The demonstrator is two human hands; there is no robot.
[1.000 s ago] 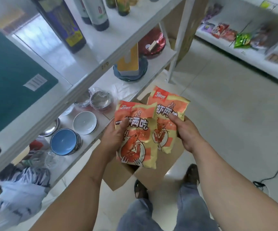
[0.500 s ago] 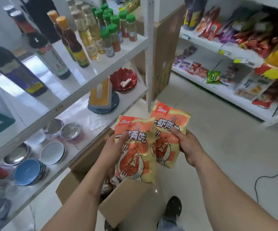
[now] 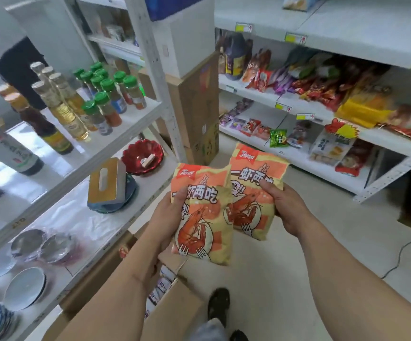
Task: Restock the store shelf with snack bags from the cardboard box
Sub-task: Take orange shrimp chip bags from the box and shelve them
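Observation:
I hold two orange-and-yellow shrimp snack bags in front of me. My left hand [image 3: 167, 217] grips the nearer bag [image 3: 203, 217] by its left edge, thumb on the front. My right hand [image 3: 287, 207] grips the farther bag [image 3: 253, 193] by its right edge. The bags overlap slightly, the left one in front. The open cardboard box [image 3: 165, 313] lies on the floor below my left arm, with several packets visible inside. The snack shelf [image 3: 298, 156] with several bags stands ahead to the right.
A white shelf unit on my left carries bottles [image 3: 64, 112], spice jars [image 3: 106, 94], a tissue box [image 3: 106, 183], a red bowl [image 3: 141, 156] and plates [image 3: 24, 287]. Stacked cardboard boxes [image 3: 197, 107] stand at the aisle's end. A black cable [image 3: 401, 254] lies on the floor, right.
The view has lifted and turned right, from the left shelf toward the snack shelf. Both hands keep the same hold on the two bags, now carried higher, away from the box.

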